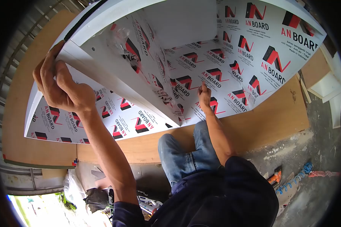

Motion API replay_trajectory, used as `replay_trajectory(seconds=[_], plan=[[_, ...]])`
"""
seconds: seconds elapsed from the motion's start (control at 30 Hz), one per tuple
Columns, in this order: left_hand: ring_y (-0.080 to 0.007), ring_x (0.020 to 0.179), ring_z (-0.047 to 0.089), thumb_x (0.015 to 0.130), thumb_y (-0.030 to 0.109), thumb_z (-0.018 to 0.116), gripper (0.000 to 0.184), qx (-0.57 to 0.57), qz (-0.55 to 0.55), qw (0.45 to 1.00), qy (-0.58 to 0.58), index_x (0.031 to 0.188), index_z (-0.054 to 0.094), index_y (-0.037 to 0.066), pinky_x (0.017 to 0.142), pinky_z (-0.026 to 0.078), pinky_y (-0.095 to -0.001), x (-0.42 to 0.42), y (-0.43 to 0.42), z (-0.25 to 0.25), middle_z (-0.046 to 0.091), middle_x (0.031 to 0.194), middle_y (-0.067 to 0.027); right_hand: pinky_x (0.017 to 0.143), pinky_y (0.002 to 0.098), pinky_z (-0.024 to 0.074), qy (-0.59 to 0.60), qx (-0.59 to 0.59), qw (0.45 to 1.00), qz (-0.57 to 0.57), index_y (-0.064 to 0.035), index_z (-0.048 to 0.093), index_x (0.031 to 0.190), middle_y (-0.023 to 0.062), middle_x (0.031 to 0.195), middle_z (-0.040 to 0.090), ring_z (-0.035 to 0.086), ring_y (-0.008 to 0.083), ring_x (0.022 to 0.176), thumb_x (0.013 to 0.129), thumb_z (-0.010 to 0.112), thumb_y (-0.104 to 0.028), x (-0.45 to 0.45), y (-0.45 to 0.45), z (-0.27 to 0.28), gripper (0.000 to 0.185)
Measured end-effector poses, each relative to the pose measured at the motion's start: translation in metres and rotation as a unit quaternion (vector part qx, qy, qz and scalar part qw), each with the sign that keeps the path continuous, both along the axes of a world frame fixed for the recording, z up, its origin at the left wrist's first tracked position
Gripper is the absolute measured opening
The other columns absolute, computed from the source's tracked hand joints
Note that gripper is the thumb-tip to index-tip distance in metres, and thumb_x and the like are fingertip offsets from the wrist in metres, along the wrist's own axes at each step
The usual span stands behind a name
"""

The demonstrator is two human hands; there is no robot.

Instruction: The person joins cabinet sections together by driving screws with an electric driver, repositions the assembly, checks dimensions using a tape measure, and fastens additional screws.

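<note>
A white board cabinet (pixel 121 83) stands before me, its inner faces covered in printed "AN BOARD" film (pixel 216 73). My left hand (pixel 66 83) is raised at the left, its fingers hooked over the cabinet's white front edge near a dark strip (pixel 83 20). My right hand (pixel 204 94) is inside the right compartment, close to the printed bottom face. Its fingers are curled together, and whatever may be between them is too small to make out. Wrinkled, loose clear film (pixel 119 39) hangs along the divider between the compartments.
The cabinet rests on a brown wooden board (pixel 276 113) above my knees. An orange tool (pixel 275 177) and a coiled blue air hose (pixel 291 183) lie on the concrete floor at right. White board pieces (pixel 331 89) stand at the far right. Bags and tools (pixel 98 198) are at lower left.
</note>
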State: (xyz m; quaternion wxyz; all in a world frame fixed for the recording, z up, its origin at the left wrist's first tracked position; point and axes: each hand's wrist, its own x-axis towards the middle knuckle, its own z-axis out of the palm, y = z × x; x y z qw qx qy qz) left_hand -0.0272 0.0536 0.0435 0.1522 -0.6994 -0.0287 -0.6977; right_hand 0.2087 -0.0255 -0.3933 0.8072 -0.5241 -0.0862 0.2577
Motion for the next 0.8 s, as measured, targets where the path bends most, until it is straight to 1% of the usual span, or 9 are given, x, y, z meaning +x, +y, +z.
replay_trajectory(seconds=[0.17, 0.3, 0.37, 0.47, 0.5, 0.63, 0.67, 0.77, 0.8], plan=[[-0.0192, 0.095, 0.062, 0.088, 0.005, 0.054, 0.024, -0.039, -0.044, 0.998, 0.020, 0.101, 0.074, -0.001, 0.084, 0.049, -0.0320, -0.006, -0.010, -0.001, 0.073, 0.104, -0.0105, 0.047, 0.0294, 0.0209, -0.163, 0.026, 0.986, -0.004, -0.0104, 0.038, 0.056, -0.0018, 0.053, 0.036, 0.028, 0.0096, 0.048, 0.100, 0.049, -0.041, 0.012, -0.091, 0.111, 0.055], [-0.0250, 0.106, 0.064, 0.087, 0.002, 0.059, 0.020, -0.069, -0.036, 0.995, -0.057, 0.103, 0.071, -0.003, 0.090, 0.050, -0.0344, -0.016, -0.062, 0.001, 0.071, 0.104, -0.0165, 0.050, 0.0289, 0.0235, -0.451, 0.138, 0.881, -0.033, -0.0050, 0.036, 0.057, 0.0014, 0.053, 0.037, 0.032, 0.0108, 0.051, 0.100, 0.044, -0.023, 0.006, -0.181, 0.265, 0.047], [-0.0324, 0.096, 0.067, 0.086, -0.001, 0.056, 0.020, -0.057, -0.081, 0.995, 0.013, 0.099, 0.071, 0.000, 0.086, 0.053, -0.0406, -0.026, -0.109, 0.005, 0.068, 0.111, -0.0200, 0.050, 0.0291, 0.0242, -0.585, 0.288, 0.755, -0.070, -0.0032, 0.037, 0.059, 0.0042, 0.053, 0.036, 0.032, 0.0133, 0.050, 0.100, 0.039, -0.015, 0.017, -0.204, 0.327, 0.043], [-0.0255, 0.085, 0.068, 0.073, 0.001, 0.067, 0.014, -0.085, -0.293, 0.911, 0.279, 0.086, 0.068, 0.008, 0.074, 0.053, -0.0394, -0.036, -0.186, 0.018, 0.068, 0.092, -0.0147, 0.059, 0.0311, 0.0265, -0.611, 0.302, 0.723, -0.115, -0.0097, 0.032, 0.059, 0.0044, 0.058, 0.034, 0.030, 0.0153, 0.058, 0.101, 0.036, -0.016, 0.035, -0.233, 0.410, 0.042], [-0.0264, 0.080, 0.068, 0.072, 0.002, 0.067, 0.014, -0.021, -0.336, 0.903, 0.265, 0.086, 0.066, 0.006, 0.070, 0.053, -0.0398, -0.027, -0.186, 0.018, 0.067, 0.091, -0.0156, 0.059, 0.0309, 0.0263, -0.627, 0.307, 0.706, -0.120, -0.0091, 0.032, 0.059, 0.0043, 0.059, 0.034, 0.029, 0.0150, 0.058, 0.101, 0.036, -0.016, 0.042, -0.232, 0.416, 0.043], [-0.0286, 0.075, 0.067, 0.067, 0.006, 0.071, 0.027, 0.177, -0.409, 0.868, 0.220, 0.091, 0.062, 0.000, 0.068, 0.054, -0.0413, -0.006, -0.194, 0.020, 0.065, 0.084, -0.0139, 0.055, 0.0276, 0.0320, -0.610, 0.153, 0.737, -0.247, -0.0009, 0.051, 0.074, 0.0011, 0.063, 0.041, 0.034, 0.0116, 0.054, 0.103, 0.043, -0.019, 0.067, -0.210, 0.505, 0.035], [-0.0274, 0.072, 0.065, 0.059, 0.005, 0.067, 0.020, 0.072, -0.416, 0.894, 0.148, 0.077, 0.058, 0.002, 0.064, 0.053, -0.0406, -0.005, -0.218, 0.016, 0.065, 0.081, -0.0127, 0.059, 0.0260, 0.0336, -0.592, 0.186, 0.750, -0.230, 0.0009, 0.059, 0.080, 0.0018, 0.067, 0.048, 0.040, 0.0107, 0.059, 0.099, 0.052, -0.018, 0.083, -0.207, 0.512, 0.029], [-0.0265, 0.068, 0.060, 0.053, 0.009, 0.064, 0.013, 0.154, -0.382, 0.900, 0.144, 0.063, 0.056, 0.005, 0.060, 0.051, -0.0410, -0.006, -0.202, 0.023, 0.062, 0.078, -0.0104, 0.064, 0.0217, 0.0394, -0.536, 0.160, 0.812, -0.164, 0.0024, 0.069, 0.096, 0.0054, 0.077, 0.063, 0.054, 0.0106, 0.068, 0.096, 0.061, -0.019, 0.111, -0.185, 0.554, 0.023], [-0.0242, 0.070, 0.062, 0.061, 0.004, 0.065, 0.013, 0.086, -0.349, 0.902, 0.240, 0.073, 0.060, 0.007, 0.062, 0.050, -0.0396, -0.010, -0.204, 0.038, 0.063, 0.081, -0.0119, 0.063, 0.0214, 0.0426, -0.556, 0.156, 0.808, -0.121, 0.0010, 0.069, 0.097, 0.0063, 0.080, 0.065, 0.057, 0.0104, 0.069, 0.094, 0.064, -0.021, 0.116, -0.177, 0.564, 0.023]])
